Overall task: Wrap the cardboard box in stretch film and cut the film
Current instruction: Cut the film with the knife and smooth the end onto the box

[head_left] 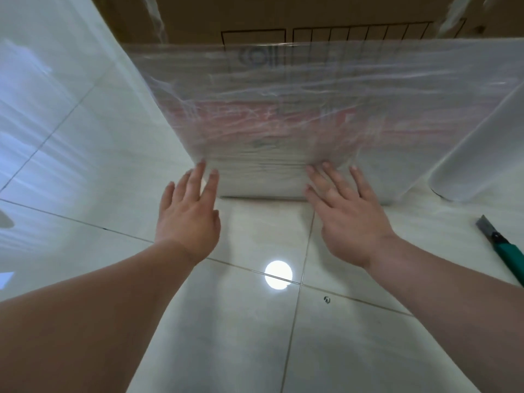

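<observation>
A tall cardboard box [192, 21] stands on the tiled floor in front of me, its lower part covered in layers of wrinkled stretch film [283, 114]. My left hand [190, 211] lies flat with straight fingers against the film near the box's bottom left corner. My right hand [346, 217] is spread flat on the film at the bottom right. The film roll [479, 154] leans at the right, beside the box, with film running from it onto the box. A utility knife [502, 245] with a green handle lies on the floor at the far right.
Glossy white floor tiles [255, 336] with dark grout lines spread below the box and reflect a round ceiling light. A loose sheet of film [71, 109] hangs at the left of the box.
</observation>
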A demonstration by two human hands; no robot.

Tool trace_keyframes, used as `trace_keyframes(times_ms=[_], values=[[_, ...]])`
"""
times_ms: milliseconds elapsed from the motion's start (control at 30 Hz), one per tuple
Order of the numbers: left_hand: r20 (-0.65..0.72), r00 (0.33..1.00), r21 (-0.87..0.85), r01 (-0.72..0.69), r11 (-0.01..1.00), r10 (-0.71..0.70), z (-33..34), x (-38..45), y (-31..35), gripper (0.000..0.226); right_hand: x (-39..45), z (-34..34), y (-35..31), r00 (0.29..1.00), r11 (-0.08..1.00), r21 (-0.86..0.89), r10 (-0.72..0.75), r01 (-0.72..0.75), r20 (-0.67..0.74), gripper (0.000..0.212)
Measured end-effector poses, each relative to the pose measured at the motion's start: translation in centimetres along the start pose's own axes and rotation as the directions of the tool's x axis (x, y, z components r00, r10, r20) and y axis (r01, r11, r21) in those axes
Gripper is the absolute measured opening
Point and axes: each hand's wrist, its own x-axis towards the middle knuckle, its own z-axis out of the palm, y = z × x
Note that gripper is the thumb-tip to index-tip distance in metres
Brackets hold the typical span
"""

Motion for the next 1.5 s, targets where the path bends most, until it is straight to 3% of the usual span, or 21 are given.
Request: trace_keyframes(times_ms=[67, 133, 233, 333, 467, 600, 733, 867, 1000, 1033, 1100, 1133, 1167, 1233, 1300, 1400, 1500], values=[[0.012, 1.000, -0.046, 0.007, 0.999, -0.007, 0.8, -0.2, 0.5, 0.069, -0.5, 0.8, -1.2, 0.999, 0.997, 0.059, -0.043, 0.041, 0.032, 0.065], [0.070, 0.991, -0.031, -0.116, 0.993, 0.118, 1.8, 0.2, 1.6, 0.066, 0.0, 1.3, -2.5, 0.980, 0.987, 0.108, -0.135, 0.120, 0.146, 0.064], [0.195, 0.956, -0.032, -0.218, 0.975, 0.220, 2.8, 1.9, 3.2, 0.064, 2.0, 1.6, -2.7, 0.948, 0.972, 0.208, -0.163, 0.107, 0.272, 0.065], [0.294, 0.930, 0.019, -0.237, 0.971, 0.221, 3.2, 3.5, 2.7, 0.066, 2.7, 2.7, -0.7, 0.942, 0.981, 0.166, -0.152, 0.105, 0.300, 0.061], [0.258, 0.949, 0.128, -0.220, 0.967, 0.182, 3.3, 4.2, 0.6, 0.060, 0.7, 3.6, 1.0, 0.955, 0.993, 0.121, -0.048, 0.013, 0.292, 0.052], [0.317, 0.898, -0.016, -0.316, 0.949, 0.305, 3.7, 4.8, 3.4, 0.055, 1.1, 4.4, -1.4, 0.944, 0.962, 0.267, -0.133, 0.050, 0.303, 0.052], [0.390, 0.901, -0.060, -0.178, 0.982, 0.187, 3.8, 6.0, 4.3, 0.055, 2.1, 4.7, 0.0, 0.921, 0.924, 0.337, 0.040, -0.182, 0.389, 0.058], [0.469, 0.883, -0.040, 0.053, 0.998, -0.028, 3.7, 5.9, 2.7, 0.055, -0.7, 5.0, 2.6, 0.868, 0.893, 0.240, 0.256, -0.381, 0.426, 0.051], [0.315, 0.948, -0.090, -0.009, 0.996, 0.037, 3.1, 4.7, 5.4, 0.056, -1.6, 5.0, 2.9, 0.923, 0.885, 0.301, 0.278, -0.354, 0.265, 0.048], [0.279, 0.960, -0.106, 0.024, 0.994, 0.007, 2.6, 4.6, 5.8, 0.056, -1.8, 4.7, 3.3, 0.904, 0.857, 0.308, 0.345, -0.414, 0.253, 0.050], [0.265, 0.957, -0.158, 0.161, 0.974, -0.116, 1.7, 4.3, 5.8, 0.054, -2.6, 4.1, 4.3, 0.800, 0.728, 0.332, 0.535, -0.600, 0.271, 0.050], [0.249, 0.957, -0.175, 0.195, 0.965, -0.148, 1.2, 4.1, 5.8, 0.052, -3.2, 3.7, 4.6, 0.749, 0.662, 0.352, 0.601, -0.662, 0.278, 0.047], [0.196, 0.972, -0.168, 0.167, 0.971, -0.133, 0.6, 3.7, 6.1, 0.050, -3.6, 3.3, 4.7, 0.742, 0.652, 0.358, 0.619, -0.668, 0.258, 0.043], [-0.003, 0.999, -0.108, -0.033, 0.994, 0.033, -0.6, 2.9, 7.0, 0.049, -3.9, 2.1, 4.3, 0.846, 0.771, 0.371, 0.525, -0.518, 0.091, 0.039], [-0.159, 0.963, -0.078, -0.232, 0.970, 0.217, -2.0, 2.6, 8.2, 0.054, -3.4, 0.2, 4.2, 0.900, 0.840, 0.423, 0.421, -0.340, -0.111, 0.041], [-0.299, 0.890, -0.019, -0.367, 0.930, 0.345, -4.9, 3.0, 9.8, 0.065, -2.2, -3.4, 5.7, 0.875, 0.866, 0.450, 0.377, -0.217, -0.304, 0.048], [-0.337, 0.880, 0.019, -0.349, 0.937, 0.335, -8.0, 3.3, 10.5, 0.072, -2.4, -5.9, 8.2, 0.852, 0.913, 0.377, 0.316, -0.154, -0.418, 0.053]])
